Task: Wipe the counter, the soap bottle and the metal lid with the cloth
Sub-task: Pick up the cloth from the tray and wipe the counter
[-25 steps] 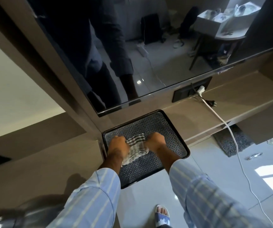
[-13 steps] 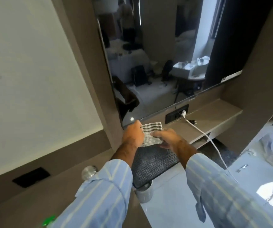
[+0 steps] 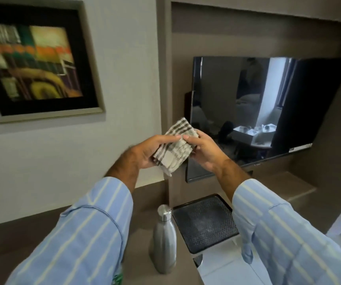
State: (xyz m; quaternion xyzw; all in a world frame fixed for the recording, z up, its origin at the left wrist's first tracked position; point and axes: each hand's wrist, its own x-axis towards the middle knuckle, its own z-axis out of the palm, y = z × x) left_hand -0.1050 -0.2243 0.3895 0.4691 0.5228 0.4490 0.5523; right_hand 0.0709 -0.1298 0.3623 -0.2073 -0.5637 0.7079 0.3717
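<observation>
A folded white cloth with grey checks (image 3: 175, 146) is held up in the air in front of the dark screen. My left hand (image 3: 145, 153) grips its lower left part, and my right hand (image 3: 203, 150) pinches its right edge. Both hands are well above the brown counter (image 3: 140, 202). A green thing (image 3: 118, 278) peeks out under my left sleeve at the bottom edge; I cannot tell what it is. No metal lid is clearly visible.
A steel bottle (image 3: 163, 241) stands upright on the counter below my hands. Right of it lies a black patterned tray (image 3: 204, 223). A wall-mounted TV (image 3: 268, 112) is behind the cloth. A framed picture (image 3: 36, 64) hangs on the left wall.
Both hands have lifted the cloth off the black tray and raised it in front of the screen. The view has tilted up from the tray to the wall.
</observation>
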